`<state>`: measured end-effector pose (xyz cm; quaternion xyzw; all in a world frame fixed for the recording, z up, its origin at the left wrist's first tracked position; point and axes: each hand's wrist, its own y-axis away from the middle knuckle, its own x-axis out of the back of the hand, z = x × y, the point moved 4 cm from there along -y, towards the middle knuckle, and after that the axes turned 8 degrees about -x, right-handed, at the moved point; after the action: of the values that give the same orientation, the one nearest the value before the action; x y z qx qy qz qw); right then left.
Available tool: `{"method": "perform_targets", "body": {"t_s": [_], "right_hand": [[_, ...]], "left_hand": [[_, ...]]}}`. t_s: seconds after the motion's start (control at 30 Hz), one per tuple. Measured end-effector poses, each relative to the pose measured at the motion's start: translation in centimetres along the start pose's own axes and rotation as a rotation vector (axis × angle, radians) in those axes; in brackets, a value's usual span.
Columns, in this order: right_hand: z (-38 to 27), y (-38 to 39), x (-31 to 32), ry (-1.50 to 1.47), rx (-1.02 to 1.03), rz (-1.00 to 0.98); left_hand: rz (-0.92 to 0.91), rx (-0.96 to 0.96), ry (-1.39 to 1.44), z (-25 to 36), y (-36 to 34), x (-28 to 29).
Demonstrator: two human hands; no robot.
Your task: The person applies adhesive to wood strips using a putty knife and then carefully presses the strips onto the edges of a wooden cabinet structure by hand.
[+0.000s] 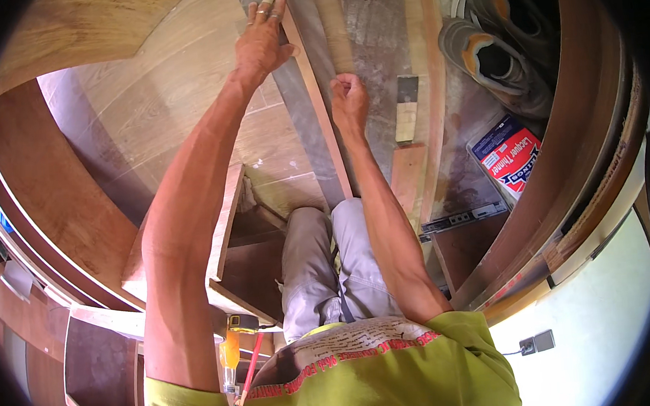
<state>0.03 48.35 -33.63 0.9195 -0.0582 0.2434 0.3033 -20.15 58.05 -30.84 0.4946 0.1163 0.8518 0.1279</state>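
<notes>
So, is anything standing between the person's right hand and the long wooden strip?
Nothing visible does. The curled right hand is just right of the long wooden strip, with only a dark grey band showing between them. The sneakers and rectangular tin are farther right, outside that gap.

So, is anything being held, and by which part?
The left hand lies against the far part of a wooden strip; no clear grip shows. Whether the curled right hand holds anything can't be told.
</notes>
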Motion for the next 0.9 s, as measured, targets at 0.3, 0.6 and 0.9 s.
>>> {"method": "perform_targets", "body": {"t_s": [0.3, 0.6, 0.9], "right_hand": [[-0.8, 2.3, 3.9, 0.191, 0.211, 0.076], [7.8, 13.0, 4.7, 0.173, -0.101, -0.137], [7.8, 12.7, 4.3, 0.203, -0.058, -0.072]], "left_hand": [[-0.003, -0.077, 0.046, -0.1, -0.4, -0.1], [-0.006, -0.053, -0.046, -0.6, -0.9, -0.9], [-0.021, -0.078, -0.023, -1.4, -1.4, -1.7]]}}
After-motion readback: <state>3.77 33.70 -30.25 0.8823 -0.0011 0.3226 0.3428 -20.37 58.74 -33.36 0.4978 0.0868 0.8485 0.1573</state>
